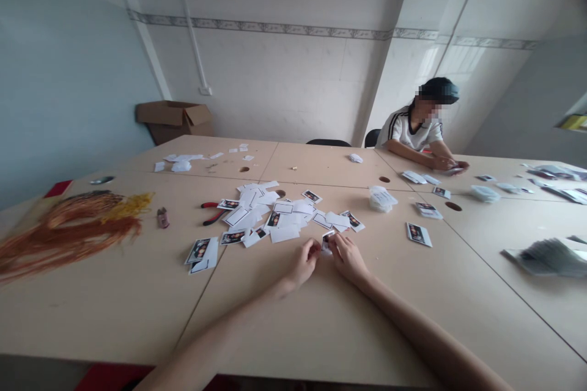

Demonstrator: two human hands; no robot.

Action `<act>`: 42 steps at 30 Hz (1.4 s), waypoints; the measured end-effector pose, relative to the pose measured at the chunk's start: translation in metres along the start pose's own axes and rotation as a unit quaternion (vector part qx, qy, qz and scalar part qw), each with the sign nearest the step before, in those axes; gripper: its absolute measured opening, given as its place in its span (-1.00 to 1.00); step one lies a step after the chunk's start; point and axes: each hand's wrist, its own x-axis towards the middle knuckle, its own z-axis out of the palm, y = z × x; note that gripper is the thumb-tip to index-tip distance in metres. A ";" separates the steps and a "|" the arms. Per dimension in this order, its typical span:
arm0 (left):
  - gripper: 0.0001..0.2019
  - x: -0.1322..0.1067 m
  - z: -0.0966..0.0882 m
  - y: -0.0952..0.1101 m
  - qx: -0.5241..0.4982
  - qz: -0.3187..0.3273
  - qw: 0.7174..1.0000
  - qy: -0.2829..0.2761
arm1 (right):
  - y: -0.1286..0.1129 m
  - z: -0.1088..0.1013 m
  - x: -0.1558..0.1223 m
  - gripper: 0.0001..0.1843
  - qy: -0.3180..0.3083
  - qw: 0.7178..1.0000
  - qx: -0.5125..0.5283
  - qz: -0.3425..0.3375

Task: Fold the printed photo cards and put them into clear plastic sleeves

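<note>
My right hand [349, 258] grips a small printed card [327, 239], dark picture on white, just above the table in front of me. My left hand [303, 263] is beside the card's left edge, its fingers curled together; whatever they may pinch is hidden. Beyond both hands spreads a loose heap of white cards [285, 234], some with a dark photo print face up. At the heap's left edge are red-and-black handled pliers [211, 212], their jaws covered by cards. A small stack of photo cards [202, 253] lies to the left.
Orange and yellow cords [87, 220] cover the table's left side, near a pink clipper [162, 218]. Clear plastic bags [383, 198] and photo cards [418, 234] lie to the right. Across the table [266, 342], a co-worker [413, 131] handles something small. A cardboard box [172, 119] stands behind.
</note>
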 end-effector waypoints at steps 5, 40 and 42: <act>-0.94 0.000 0.000 0.001 0.001 -0.004 1.000 -0.006 | 0.002 -0.001 0.000 -0.84 -0.006 0.999 0.024 0.028; -0.85 0.006 -0.010 0.003 0.069 -0.030 0.996 -0.056 | -0.001 -0.012 0.009 -0.84 -0.050 0.991 0.121 0.033; -0.85 0.006 -0.010 0.005 0.070 -0.028 0.996 -0.055 | -0.001 -0.013 0.009 -0.85 -0.050 0.989 0.135 0.034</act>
